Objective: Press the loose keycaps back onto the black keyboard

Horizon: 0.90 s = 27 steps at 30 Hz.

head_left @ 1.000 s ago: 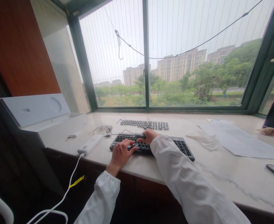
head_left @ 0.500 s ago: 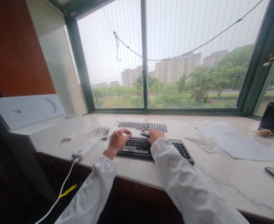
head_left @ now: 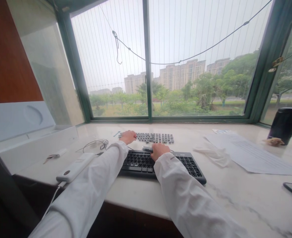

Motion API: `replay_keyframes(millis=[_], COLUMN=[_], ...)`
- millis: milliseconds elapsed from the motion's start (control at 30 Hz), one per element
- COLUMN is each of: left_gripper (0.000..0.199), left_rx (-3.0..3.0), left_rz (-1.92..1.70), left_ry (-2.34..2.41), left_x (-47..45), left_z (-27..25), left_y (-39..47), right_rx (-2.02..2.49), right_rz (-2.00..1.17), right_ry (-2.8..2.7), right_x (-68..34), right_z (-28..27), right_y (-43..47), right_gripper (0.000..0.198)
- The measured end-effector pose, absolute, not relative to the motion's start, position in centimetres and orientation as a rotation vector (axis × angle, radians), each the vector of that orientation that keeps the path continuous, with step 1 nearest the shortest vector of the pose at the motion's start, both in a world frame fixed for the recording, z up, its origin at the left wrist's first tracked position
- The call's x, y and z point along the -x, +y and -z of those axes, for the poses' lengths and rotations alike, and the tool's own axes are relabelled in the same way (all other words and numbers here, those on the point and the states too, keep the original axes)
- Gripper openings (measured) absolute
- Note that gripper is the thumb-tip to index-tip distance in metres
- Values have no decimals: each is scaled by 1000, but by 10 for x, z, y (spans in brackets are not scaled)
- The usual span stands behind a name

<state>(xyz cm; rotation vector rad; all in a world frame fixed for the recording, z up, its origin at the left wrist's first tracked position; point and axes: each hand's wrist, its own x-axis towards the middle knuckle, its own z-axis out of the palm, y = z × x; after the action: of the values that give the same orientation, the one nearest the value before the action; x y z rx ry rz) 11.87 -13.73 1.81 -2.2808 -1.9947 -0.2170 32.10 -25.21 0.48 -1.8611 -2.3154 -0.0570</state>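
At keycap rows [head_left: 156, 137]: left hand [head_left: 128, 136], earlier over keyboard [head_left: 139, 161].

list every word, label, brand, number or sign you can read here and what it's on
None can be read.
Keyboard: small pale mark on its upper edge, too small.
Loose keycaps: any legends too small.
Large paper sheet: faint printed lines, too blurred.
White power strip: faint marks, too small.

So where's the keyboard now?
In the head view, the keyboard lies below and slightly right of centre, under the right hand, nearer the camera than the loose keycaps.
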Motion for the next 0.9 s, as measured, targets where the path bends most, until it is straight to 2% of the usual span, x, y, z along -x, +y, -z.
replay_keyframes(millis=[900], left_gripper=[21], left_rx=[2357], left_rz=[169], left_ry=[-1927], left_x=[-124], left_z=[2], left_y=[-111], right_rx=[1844], right_rz=[40], right_ry=[-2319], right_x=[-315], right_z=[-3], right_y=[-255], right_gripper=[27])
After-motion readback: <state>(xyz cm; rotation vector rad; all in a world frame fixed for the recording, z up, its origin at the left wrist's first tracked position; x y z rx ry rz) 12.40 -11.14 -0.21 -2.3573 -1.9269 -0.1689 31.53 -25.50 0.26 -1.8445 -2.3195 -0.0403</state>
